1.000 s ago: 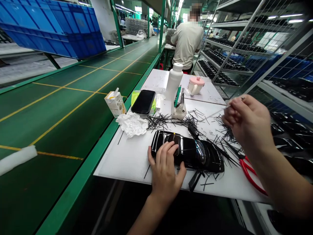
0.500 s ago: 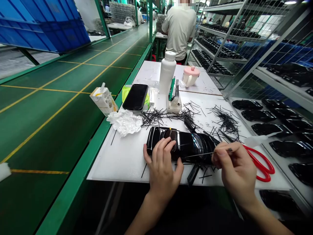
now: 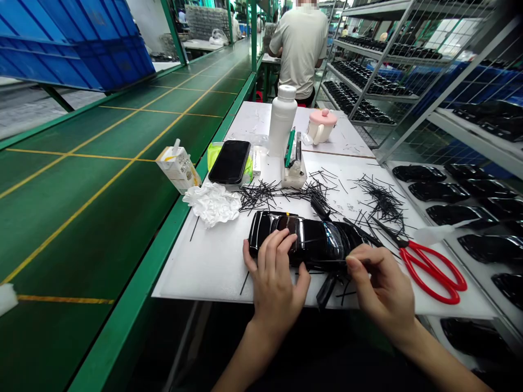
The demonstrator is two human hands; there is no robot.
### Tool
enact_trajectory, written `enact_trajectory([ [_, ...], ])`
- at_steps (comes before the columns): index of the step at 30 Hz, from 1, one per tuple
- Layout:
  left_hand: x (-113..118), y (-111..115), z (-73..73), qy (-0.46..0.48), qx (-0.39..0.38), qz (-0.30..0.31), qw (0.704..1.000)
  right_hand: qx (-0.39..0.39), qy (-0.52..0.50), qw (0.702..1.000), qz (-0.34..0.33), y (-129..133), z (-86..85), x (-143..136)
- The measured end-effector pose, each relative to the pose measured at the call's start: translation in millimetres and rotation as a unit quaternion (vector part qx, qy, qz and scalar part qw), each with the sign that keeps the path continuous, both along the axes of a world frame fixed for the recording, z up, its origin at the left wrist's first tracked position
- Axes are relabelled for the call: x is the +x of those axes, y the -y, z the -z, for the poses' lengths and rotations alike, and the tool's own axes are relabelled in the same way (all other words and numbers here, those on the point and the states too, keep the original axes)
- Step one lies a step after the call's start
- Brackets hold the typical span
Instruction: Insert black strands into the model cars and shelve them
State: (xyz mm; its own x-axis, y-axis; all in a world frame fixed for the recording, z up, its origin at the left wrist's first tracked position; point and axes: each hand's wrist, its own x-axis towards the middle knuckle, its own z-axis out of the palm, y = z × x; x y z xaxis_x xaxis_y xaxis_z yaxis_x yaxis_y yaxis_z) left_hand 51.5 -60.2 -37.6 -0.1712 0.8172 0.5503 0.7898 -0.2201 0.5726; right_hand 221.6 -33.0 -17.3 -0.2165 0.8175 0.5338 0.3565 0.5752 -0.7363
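A glossy black toy car body [image 3: 314, 239] lies lengthwise on the white work board [image 3: 212, 267]. My left hand [image 3: 275, 283] presses down on its rear roof, fingers spread over the shell. My right hand [image 3: 382, 291] is at the car's near side by the front, pinching a thin stick against the body. Several thin black sticks [image 3: 379, 201] lie scattered behind the car.
Red-handled scissors [image 3: 433, 267] lie right of the car. Behind are crumpled white tissue [image 3: 212, 202], a phone [image 3: 230, 161], a drink carton [image 3: 178, 169], a white bottle [image 3: 283, 120] and a pink-lidded cup [image 3: 322, 125]. Green conveyor [image 3: 102, 179] at left. Trays of black shells [image 3: 457, 201] at right. A person [image 3: 301, 49] stands ahead.
My right hand came down from the raised position at right to the car's near side, holding a thin stick. My left hand stayed on the car.
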Motion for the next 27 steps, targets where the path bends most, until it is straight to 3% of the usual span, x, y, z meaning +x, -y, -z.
enact_trajectory([
  [7,-0.1,0.2,-1.8,0.015,0.000,0.009,1.000,0.025,0.032,0.999,-0.004,-1.5,-2.3,-0.5],
  [12,-14.8,12.0,-2.0,0.055,-0.027,0.083,0.995,0.025,0.029,0.999,-0.019,-1.0,-1.8,2.3],
  [17,-28.6,25.3,2.1,-0.028,-0.049,0.155,0.986,0.012,-0.010,0.998,-0.066,-8.4,-25.4,10.8],
  [20,-29.0,27.3,6.1,-0.098,-0.042,0.138,0.985,0.090,-0.013,0.994,-0.060,-39.6,-51.3,7.4],
  [22,-28.0,26.7,10.3,-0.131,-0.033,0.121,0.983,0.137,0.050,0.989,-0.017,-73.3,-66.2,-1.8],
  [24,-27.6,25.5,16.0,-0.149,-0.010,0.108,0.983,0.106,0.130,0.986,0.007,-111.2,-74.9,-14.9],
  [27,-28.6,24.0,25.5,-0.138,0.014,0.063,0.988,0.094,0.151,0.984,0.011,-162.0,-73.7,-35.5],
])
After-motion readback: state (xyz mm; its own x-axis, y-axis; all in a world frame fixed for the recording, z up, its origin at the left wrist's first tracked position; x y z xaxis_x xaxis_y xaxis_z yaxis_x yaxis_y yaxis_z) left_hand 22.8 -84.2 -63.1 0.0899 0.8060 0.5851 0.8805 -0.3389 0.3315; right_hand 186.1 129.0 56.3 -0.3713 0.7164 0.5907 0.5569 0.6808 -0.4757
